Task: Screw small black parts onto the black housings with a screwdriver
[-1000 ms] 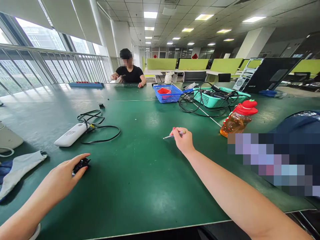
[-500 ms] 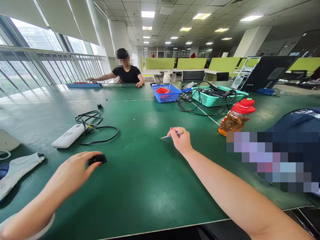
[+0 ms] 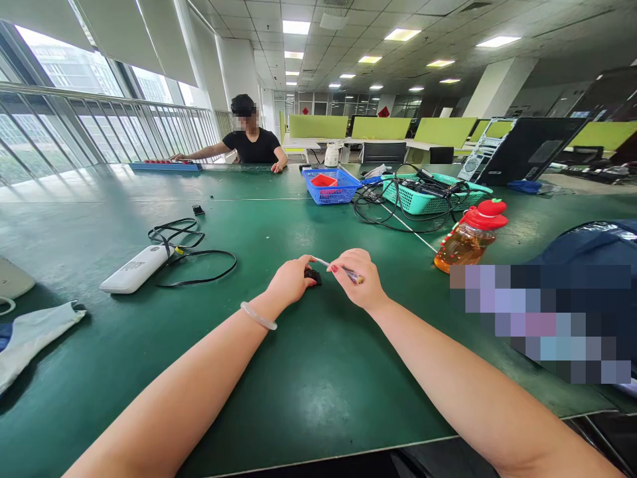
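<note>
Pinching a small black thing (image 3: 313, 276), the left hand (image 3: 289, 280) is making a narrow grip with its fingers. It is holding the thing low by the green table (image 3: 318, 378), maybe so the thing is not wobbling. The right hand (image 3: 365, 282) is curling closed around a thin tool (image 3: 354, 275), a bit like a pencil, perhaps because that grip is making the tip easy to aim. The tip is pointing toward the left hand and reaching close to the black thing, but I cannot tell if they are touching. A pale bracelet (image 3: 259, 317) is circling the left wrist.

The big table is shining where light is landing on it. A white box (image 3: 137, 269) is lying on the left with a black cord (image 3: 235, 261) looping beside it. A bottle with a red lid (image 3: 465, 245) is standing on the right. Farther back, a blue basket (image 3: 332, 194) is holding something red, and a green basket (image 3: 415, 201) is holding tangled wires. Across the table, a person (image 3: 255, 145) is sitting and reaching out one arm. Behind, metal rails (image 3: 149, 107) are running along the windows, and ceiling lights (image 3: 403, 34) are glowing.
</note>
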Available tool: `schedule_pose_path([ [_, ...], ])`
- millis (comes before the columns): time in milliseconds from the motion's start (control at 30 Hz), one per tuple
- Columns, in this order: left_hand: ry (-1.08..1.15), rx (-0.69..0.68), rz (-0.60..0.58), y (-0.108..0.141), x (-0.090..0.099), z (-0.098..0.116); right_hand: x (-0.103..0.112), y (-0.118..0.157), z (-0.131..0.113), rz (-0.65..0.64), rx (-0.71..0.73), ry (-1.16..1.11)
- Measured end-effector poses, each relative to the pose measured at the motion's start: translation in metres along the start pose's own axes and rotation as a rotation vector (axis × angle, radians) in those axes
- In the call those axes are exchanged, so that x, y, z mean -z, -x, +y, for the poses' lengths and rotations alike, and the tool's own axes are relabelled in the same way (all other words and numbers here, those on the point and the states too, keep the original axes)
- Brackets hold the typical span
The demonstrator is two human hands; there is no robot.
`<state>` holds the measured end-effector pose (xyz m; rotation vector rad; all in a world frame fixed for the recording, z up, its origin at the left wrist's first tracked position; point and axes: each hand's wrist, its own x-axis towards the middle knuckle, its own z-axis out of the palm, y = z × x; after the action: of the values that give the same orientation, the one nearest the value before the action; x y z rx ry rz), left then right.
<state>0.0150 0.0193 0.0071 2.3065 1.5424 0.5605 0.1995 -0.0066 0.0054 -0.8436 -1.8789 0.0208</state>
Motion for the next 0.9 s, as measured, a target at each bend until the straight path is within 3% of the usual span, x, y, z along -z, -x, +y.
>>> schedule_pose_path([
  [200,0.223,0.029,0.035,0.001,-0.011,-0.019,0.001,0.001,-0.012,0.019,0.109,0.041],
  [400,0.202,-0.006,0.022,0.001,-0.009,-0.019,-0.004,0.003,-0.014,-0.096,0.235,0.089],
  [633,0.175,-0.059,0.020,0.001,-0.007,-0.019,-0.003,0.002,-0.015,-0.132,0.310,0.178],
  [800,0.166,-0.066,0.024,0.002,-0.009,-0.021,0.005,-0.005,-0.023,-0.292,0.490,0.305],
  [900,0.166,-0.078,0.023,0.002,-0.009,-0.020,0.008,-0.008,-0.025,-0.369,0.527,0.375],
])
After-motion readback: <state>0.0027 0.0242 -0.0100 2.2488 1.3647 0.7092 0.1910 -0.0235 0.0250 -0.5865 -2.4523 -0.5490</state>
